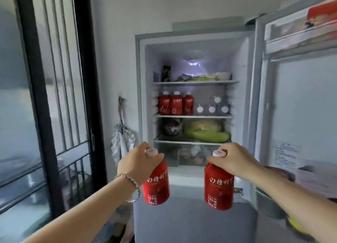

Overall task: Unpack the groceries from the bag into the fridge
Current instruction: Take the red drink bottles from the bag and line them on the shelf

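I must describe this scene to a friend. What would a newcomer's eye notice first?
Two red bottles up front: the left hand grips the left bottle by its neck, the right hand the right bottle. Behind them stands the lit, open fridge, with three matching bottles on its second shelf, left side, and green vegetables one shelf below.

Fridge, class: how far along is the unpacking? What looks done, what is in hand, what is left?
Looks done: three red bottles stand on the middle shelf. In hand: the left hand grips the left bottle and the right hand the right bottle by their necks. Left: shelving both; the bag is out of view, so any remainder is unknown.
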`<control>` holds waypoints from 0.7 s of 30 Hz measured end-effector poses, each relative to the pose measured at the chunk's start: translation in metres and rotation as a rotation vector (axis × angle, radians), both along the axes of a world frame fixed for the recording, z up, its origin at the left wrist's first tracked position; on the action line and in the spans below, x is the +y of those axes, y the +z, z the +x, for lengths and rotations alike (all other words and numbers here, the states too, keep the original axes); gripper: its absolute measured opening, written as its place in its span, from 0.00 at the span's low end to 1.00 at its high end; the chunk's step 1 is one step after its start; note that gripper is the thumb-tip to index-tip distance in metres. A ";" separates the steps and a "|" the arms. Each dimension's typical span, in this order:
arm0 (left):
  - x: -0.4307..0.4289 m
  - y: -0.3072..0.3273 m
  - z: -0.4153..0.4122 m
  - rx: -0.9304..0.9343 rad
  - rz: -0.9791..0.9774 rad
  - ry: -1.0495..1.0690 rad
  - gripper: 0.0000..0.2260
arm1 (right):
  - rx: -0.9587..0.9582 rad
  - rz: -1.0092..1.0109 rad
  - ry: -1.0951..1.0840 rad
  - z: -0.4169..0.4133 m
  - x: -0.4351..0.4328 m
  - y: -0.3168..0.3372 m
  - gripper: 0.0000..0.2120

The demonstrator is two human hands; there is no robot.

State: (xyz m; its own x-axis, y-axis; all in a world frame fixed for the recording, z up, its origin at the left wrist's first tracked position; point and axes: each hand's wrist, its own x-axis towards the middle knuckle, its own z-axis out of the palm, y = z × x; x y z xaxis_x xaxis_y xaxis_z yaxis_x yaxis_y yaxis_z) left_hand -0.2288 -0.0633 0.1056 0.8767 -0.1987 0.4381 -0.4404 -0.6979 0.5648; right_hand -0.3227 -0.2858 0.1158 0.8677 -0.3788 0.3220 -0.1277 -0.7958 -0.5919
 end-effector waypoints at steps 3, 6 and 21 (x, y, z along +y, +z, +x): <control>-0.031 0.009 0.059 -0.017 -0.039 -0.021 0.11 | -0.085 -0.018 -0.027 0.049 -0.030 0.011 0.13; -0.062 0.013 0.111 -0.047 -0.038 0.000 0.12 | -0.222 -0.021 -0.076 0.104 -0.061 0.020 0.15; -0.162 0.071 0.285 -0.117 -0.304 0.000 0.10 | -0.719 -0.165 -0.004 0.369 -0.158 0.121 0.11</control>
